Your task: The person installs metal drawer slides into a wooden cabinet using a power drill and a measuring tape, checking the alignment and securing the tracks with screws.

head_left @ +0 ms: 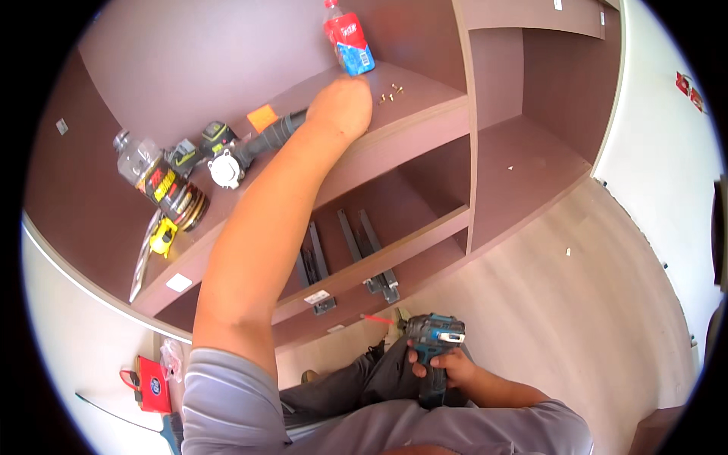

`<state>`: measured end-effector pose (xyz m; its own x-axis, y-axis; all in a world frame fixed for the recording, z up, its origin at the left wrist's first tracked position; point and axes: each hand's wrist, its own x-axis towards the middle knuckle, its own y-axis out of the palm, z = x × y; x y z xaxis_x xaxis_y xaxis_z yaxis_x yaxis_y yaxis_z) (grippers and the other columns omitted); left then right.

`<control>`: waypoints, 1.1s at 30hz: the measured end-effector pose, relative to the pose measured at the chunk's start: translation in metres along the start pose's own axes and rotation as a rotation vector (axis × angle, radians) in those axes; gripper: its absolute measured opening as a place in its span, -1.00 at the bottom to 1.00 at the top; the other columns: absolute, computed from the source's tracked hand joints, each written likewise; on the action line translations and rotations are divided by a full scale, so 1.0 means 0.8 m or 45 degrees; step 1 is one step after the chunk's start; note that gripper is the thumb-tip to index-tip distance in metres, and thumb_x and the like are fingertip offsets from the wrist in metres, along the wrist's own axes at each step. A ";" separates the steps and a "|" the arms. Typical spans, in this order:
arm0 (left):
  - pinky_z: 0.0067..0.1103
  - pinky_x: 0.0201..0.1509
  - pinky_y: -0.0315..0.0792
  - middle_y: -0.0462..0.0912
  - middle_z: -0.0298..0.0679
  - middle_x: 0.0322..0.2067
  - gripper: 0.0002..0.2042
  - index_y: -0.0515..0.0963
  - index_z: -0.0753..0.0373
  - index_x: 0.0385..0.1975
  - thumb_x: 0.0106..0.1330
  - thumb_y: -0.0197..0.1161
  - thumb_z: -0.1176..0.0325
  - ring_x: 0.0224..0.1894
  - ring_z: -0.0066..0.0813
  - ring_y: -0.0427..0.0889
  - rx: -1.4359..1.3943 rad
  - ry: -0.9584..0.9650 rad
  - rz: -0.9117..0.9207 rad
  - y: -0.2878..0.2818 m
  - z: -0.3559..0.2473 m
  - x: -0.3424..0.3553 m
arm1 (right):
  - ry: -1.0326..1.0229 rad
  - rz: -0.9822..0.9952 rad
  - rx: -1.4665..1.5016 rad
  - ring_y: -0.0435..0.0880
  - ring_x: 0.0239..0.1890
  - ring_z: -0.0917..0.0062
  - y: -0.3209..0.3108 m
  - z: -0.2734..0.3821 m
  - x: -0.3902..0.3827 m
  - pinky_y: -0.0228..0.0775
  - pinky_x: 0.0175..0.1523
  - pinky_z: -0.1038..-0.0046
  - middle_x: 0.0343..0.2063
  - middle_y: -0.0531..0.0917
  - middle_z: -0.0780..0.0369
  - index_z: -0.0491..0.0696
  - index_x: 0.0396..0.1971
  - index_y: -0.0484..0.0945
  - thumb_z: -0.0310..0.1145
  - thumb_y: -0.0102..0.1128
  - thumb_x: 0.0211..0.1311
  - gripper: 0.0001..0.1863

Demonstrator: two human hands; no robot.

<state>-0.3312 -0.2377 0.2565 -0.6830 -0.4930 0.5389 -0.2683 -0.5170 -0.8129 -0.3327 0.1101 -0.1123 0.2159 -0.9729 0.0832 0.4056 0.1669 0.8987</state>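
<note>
My right hand [447, 366] is wrapped round the handle of a teal and black cordless drill [434, 334], held low in front of my body. A thin red bit [377, 319] points left from its front. My left arm stretches up to the brown shelf, where my left hand [341, 106] is curled with the knuckles bent. Its fingertips are hidden, and what they hold, if anything, does not show. Just beyond it stands a red and blue bottle [351, 42]. Several small brass-coloured screws [392, 95] lie on the shelf right of that hand.
Left on the shelf are a black-grey power tool [225, 168], an orange paper [262, 118], a dark-labelled plastic bottle [171, 186] and a yellow tape measure [163, 236]. Dark metal drawer slides [356, 243] rest in the lower compartment. A red bag [155, 385] stands at lower left.
</note>
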 end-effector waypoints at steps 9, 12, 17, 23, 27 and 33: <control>-0.59 -0.15 0.57 0.66 -0.27 -0.27 -0.81 0.59 0.34 0.03 0.54 0.09 0.54 -0.27 -0.54 0.63 -1.589 -0.343 0.095 0.019 -0.026 -0.392 | 0.050 -0.012 -0.097 0.67 -0.24 0.37 -0.001 -0.010 -0.005 0.55 -0.09 0.38 -0.08 0.68 0.12 -0.17 0.28 0.42 -0.42 0.46 0.07 -0.28; -0.57 -0.11 0.65 0.72 -0.17 -0.17 -0.84 0.61 0.33 -0.01 0.53 0.17 0.48 -0.20 -0.47 0.71 -2.187 -1.243 0.144 0.092 -0.022 -0.523 | 0.121 -0.034 -0.198 0.69 -0.26 0.36 0.019 -0.008 0.007 0.56 -0.10 0.40 -0.09 0.69 0.09 -0.19 0.26 0.43 -0.42 0.45 0.08 -0.30; -0.56 -0.09 0.70 0.74 -0.18 -0.14 -0.84 0.61 0.29 -0.02 0.52 0.23 0.39 -0.13 -0.42 0.76 -2.742 -1.658 0.115 0.096 -0.012 -0.608 | 0.225 -0.068 -0.476 0.70 -0.24 0.35 0.053 -0.014 0.051 0.60 -0.09 0.36 -0.07 0.68 0.02 -0.21 0.24 0.43 -0.51 0.38 0.08 -0.34; -0.62 -0.16 0.69 0.72 -0.27 -0.24 -0.82 0.58 0.23 -0.10 0.51 0.26 0.27 -0.20 -0.49 0.76 -2.834 -1.945 -0.338 0.115 0.032 -0.661 | 0.378 -0.032 -0.600 0.70 -0.24 0.37 0.066 -0.051 0.112 0.60 -0.07 0.35 -0.06 0.68 0.02 -0.21 0.25 0.42 -0.54 0.32 0.11 -0.36; -0.64 -0.20 0.67 0.70 -0.30 -0.26 -0.83 0.57 0.21 -0.13 0.51 0.26 0.25 -0.21 -0.50 0.75 -2.654 -1.932 -0.242 0.114 0.052 -0.672 | 0.439 -0.041 -0.665 0.70 -0.23 0.38 0.072 -0.066 0.138 0.60 -0.06 0.35 -0.05 0.68 0.02 -0.20 0.26 0.42 -0.54 0.32 0.11 -0.36; -0.59 -0.10 0.63 0.69 -0.30 -0.21 -0.83 0.57 0.21 -0.09 0.48 0.30 0.28 -0.15 -0.49 0.73 -2.897 -1.862 -0.272 0.138 0.055 -0.684 | 0.436 -0.104 -0.605 0.70 -0.22 0.33 0.064 -0.086 0.158 0.60 -0.08 0.35 -0.04 0.67 0.03 -0.21 0.26 0.43 -0.51 0.35 0.05 -0.33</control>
<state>0.0427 -0.0559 -0.1185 -0.2807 -0.8881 -0.3640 -0.6984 -0.0711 0.7122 -0.2232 0.0068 -0.0855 0.4099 -0.8916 -0.1927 0.7693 0.2244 0.5982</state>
